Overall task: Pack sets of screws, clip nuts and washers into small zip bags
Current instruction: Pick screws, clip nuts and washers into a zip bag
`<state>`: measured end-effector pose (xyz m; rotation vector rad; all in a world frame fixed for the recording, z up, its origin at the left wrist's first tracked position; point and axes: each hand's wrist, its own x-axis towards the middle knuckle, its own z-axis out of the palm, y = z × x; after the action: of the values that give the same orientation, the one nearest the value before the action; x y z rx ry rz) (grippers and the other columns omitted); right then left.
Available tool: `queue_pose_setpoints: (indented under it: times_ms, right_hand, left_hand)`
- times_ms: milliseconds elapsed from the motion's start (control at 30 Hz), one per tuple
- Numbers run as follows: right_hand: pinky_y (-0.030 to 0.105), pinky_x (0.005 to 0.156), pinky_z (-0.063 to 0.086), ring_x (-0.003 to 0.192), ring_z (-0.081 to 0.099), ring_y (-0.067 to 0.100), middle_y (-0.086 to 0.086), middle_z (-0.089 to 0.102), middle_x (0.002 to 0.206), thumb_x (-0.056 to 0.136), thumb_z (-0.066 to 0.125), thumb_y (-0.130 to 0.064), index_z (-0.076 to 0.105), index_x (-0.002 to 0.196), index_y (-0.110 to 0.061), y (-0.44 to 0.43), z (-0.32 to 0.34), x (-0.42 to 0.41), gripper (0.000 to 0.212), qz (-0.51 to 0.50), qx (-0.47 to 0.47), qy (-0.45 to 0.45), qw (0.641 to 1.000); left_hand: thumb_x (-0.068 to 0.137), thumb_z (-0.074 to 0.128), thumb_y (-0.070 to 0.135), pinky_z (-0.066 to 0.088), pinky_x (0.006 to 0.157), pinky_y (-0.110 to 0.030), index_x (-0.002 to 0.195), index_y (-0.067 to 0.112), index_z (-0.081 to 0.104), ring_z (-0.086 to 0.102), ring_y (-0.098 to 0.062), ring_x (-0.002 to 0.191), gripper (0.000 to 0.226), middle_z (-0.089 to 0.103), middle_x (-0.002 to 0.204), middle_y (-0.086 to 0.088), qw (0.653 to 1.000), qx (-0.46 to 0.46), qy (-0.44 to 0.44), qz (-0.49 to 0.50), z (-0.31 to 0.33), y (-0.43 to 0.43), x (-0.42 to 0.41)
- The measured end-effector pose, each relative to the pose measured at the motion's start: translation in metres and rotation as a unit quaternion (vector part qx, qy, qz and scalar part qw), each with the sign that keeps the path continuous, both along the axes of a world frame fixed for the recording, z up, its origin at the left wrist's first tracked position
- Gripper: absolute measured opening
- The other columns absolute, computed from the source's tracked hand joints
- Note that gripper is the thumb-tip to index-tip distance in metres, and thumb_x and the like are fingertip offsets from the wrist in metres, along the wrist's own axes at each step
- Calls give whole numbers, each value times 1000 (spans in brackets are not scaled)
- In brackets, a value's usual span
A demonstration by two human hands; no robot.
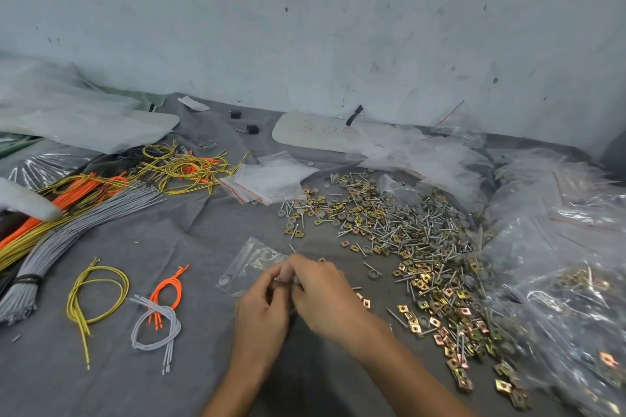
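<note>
the small zip bag lay flat on the table, directly in front of the person, well clear of the loose heap of screws, clip nuts and washers to the right. both hands met at the bag's near right edge. the left hand had its fingers curled and appeared to pinch the bag there. the right hand had its fingers curled at the same spot; whether they gripped the bag or a loose part could not be told, as that area was blurred.

progress, as judged: this bag was mid-fill, with at least one washer visible inside and no sign of a closed seal. filled bags lay piled at the far right, so many sets looked complete. the heap was large and a stack of empty bags waited behind it, so much work remained.
</note>
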<state>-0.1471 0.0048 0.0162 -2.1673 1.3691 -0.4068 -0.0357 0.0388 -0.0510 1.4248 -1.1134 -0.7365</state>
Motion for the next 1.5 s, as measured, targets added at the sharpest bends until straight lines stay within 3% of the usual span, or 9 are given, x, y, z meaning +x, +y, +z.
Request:
queue_pose_setpoints:
  times_ms: [400, 600, 667, 800, 900, 967, 1167, 1333, 1500]
  right_hand:
    - [33, 84, 48, 106, 60, 27, 1, 69, 108, 92, 48, -13, 54, 110, -32, 1, 1, -5, 26, 11, -6, -3, 1000]
    - [32, 85, 47, 103, 61, 19, -7, 61, 115, 94, 61, -23, 53, 116, -35, -4, -9, -14, 26, -62, -128, -44, 989]
    - [34, 90, 46, 111, 59, 22, -3, 59, 123, 93, 63, -28, 46, 132, -38, -8, -12, -14, 44, -47, -96, -16, 994]
    - [38, 86, 50, 108, 63, 30, 3, 73, 107, 97, 46, -25, 57, 124, -36, -15, -14, -15, 32, -49, -66, 32, 996]
    - [36, 85, 51, 93, 66, 21, -6, 74, 94, 93, 49, -21, 65, 115, -34, -16, -1, -16, 30, -68, -54, -47, 995]
    - [31, 75, 49, 74, 63, 13, -8, 72, 80, 91, 52, -19, 68, 113, -34, -17, 11, -17, 31, -71, -28, -101, 992]
    - [31, 49, 53, 55, 63, 16, 7, 70, 67, 93, 50, 1, 71, 108, -16, -9, 56, -22, 31, -79, 115, -306, 942]
    - [27, 51, 54, 59, 60, 19, 15, 69, 72, 94, 57, 3, 71, 105, -5, 3, 86, -40, 20, -56, 167, -406, 897]
    - [24, 53, 54, 63, 62, 18, 19, 70, 79, 94, 60, 0, 71, 107, 0, 15, 103, -66, 17, -51, 190, -460, 866]
  left_hand:
    - [86, 47, 26, 54, 72, -32, 110, 34, 71, 71, -10, 84, 35, 76, 91, 10, 999, -2, 40, -1, 0, 0, 1]
    - [71, 60, 28, 49, 60, -36, 98, 44, 61, 54, -12, 55, 32, 58, 60, 4, 999, 12, 28, 42, 4, -1, 0]
    - [74, 68, 17, 50, 59, -28, 92, 36, 59, 55, -11, 54, 28, 60, 62, 0, 999, 1, 7, 42, 6, 2, -3]
    - [76, 77, 6, 45, 57, -17, 91, 31, 58, 56, -5, 56, 35, 60, 66, 5, 994, -23, -101, 21, 6, 14, -8]
    - [73, 86, 26, 46, 67, -15, 100, 37, 59, 60, -3, 74, 40, 60, 80, 11, 985, -44, -167, 8, 7, 30, -6]
    - [74, 88, 20, 43, 70, -7, 98, 32, 65, 59, 3, 80, 36, 61, 84, 15, 977, -78, -195, 20, 9, 36, -2]
    - [85, 75, 32, 39, 70, -8, 99, 35, 67, 58, -1, 81, 16, 61, 91, 20, 964, -136, -220, 62, 46, 36, 17]
    - [87, 76, 28, 46, 63, -19, 95, 37, 69, 59, -4, 69, 14, 68, 86, 18, 990, -99, -103, 20, 83, 31, 19]
    - [79, 78, 24, 44, 60, -16, 87, 16, 73, 53, -4, 64, 12, 66, 69, 9, 993, -90, 38, -66, 119, 32, 8]
